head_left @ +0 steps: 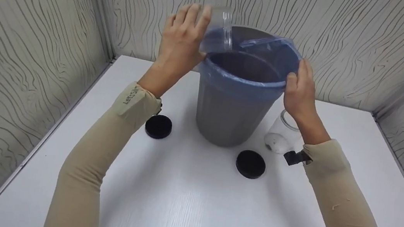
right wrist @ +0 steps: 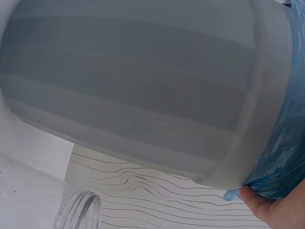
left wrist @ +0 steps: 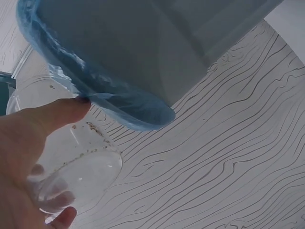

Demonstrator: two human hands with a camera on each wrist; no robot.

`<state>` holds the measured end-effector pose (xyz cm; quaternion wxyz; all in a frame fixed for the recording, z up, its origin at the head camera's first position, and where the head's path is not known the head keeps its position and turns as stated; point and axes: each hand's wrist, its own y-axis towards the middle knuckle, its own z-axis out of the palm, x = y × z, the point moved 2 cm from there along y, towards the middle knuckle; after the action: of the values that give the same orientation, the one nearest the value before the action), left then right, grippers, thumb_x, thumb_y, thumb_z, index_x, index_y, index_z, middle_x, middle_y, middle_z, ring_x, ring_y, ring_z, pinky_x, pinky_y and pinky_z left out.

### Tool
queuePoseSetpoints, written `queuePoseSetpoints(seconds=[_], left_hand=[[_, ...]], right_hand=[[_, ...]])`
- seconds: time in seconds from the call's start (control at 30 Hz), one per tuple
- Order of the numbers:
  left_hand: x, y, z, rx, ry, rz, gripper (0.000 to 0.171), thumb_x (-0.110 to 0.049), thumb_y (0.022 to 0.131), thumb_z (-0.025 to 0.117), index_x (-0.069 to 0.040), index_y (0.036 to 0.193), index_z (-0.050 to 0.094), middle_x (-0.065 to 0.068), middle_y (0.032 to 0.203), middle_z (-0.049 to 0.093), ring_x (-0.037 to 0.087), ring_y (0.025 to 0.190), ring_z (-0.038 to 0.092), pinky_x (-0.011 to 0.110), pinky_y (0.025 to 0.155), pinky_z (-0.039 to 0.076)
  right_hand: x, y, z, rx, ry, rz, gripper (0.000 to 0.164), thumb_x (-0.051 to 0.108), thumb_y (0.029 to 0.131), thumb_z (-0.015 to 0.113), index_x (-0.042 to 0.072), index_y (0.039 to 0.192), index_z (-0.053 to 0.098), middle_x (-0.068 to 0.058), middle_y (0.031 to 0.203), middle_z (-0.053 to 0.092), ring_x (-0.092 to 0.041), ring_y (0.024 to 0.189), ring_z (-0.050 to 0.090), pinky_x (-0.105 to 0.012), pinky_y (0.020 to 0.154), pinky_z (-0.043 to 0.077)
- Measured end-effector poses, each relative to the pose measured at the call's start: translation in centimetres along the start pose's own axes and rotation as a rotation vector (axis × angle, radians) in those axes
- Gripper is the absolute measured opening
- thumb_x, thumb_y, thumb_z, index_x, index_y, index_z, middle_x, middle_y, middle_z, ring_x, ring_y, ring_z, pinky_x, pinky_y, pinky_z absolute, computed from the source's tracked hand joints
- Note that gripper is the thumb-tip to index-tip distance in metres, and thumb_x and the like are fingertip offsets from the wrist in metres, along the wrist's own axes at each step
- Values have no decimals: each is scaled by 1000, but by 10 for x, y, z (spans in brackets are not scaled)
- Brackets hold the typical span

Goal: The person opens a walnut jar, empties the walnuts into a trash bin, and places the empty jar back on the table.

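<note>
A clear plastic jar (head_left: 216, 33) lies tipped on its side at the left rim of a grey trash can (head_left: 231, 113), its mouth facing the opening. My left hand (head_left: 185, 29) grips this jar from behind. Brown crumbs cling inside the jar (left wrist: 90, 143) in the left wrist view, and the thumb there touches the blue bag. That blue trash bag (head_left: 245, 84) lines the can and folds over its rim. On the right side of the rim, my right hand (head_left: 301, 87) pinches the bag's edge, thumb outside.
A second clear jar (head_left: 280, 137) stands on the white table behind my right wrist, with a little whitish matter at its base. Two black lids lie on the table, one left of the can (head_left: 158, 126) and the other lid (head_left: 250, 164) in front. Wood-grain panels enclose the table.
</note>
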<state>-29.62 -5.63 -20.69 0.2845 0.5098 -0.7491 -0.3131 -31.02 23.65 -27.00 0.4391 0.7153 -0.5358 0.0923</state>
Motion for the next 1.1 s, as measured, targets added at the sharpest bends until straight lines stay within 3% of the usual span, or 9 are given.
queuePoseSetpoints(seconds=[0.3, 0.6, 0.83, 1.1], left_hand=[[13, -17, 0, 2, -215, -167, 96, -44, 68, 82, -7, 142, 33, 14, 138, 44, 30, 127, 39, 43, 97, 36], [15, -36, 5, -19, -388, -272, 98, -44, 64, 84, -10, 142, 34, 12, 136, 46, 27, 124, 42, 38, 101, 32], [21, -56, 14, -46, -606, -376, 100, -40, 62, 87, -7, 142, 35, 7, 135, 47, 18, 125, 40, 32, 103, 31], [19, -86, 22, -43, -900, -498, 106, -35, 62, 88, -12, 146, 28, 5, 137, 43, 15, 122, 42, 34, 94, 39]], right_hand=[[1, -1, 1, 23, -14, 20, 65, 27, 93, 22, -10, 146, 16, -24, 153, 13, -28, 142, 9, -34, 113, 7], [6, -3, 1, 27, -21, 18, 64, 27, 94, 24, -10, 145, 19, -24, 153, 14, -30, 142, 10, -36, 113, 7], [3, -2, 3, 32, -19, 14, 63, 26, 94, 24, -11, 145, 19, -25, 152, 14, -31, 142, 10, -35, 113, 7], [1, -1, 4, 29, -18, 9, 63, 25, 94, 24, -11, 145, 19, -25, 152, 15, -31, 141, 10, -35, 113, 7]])
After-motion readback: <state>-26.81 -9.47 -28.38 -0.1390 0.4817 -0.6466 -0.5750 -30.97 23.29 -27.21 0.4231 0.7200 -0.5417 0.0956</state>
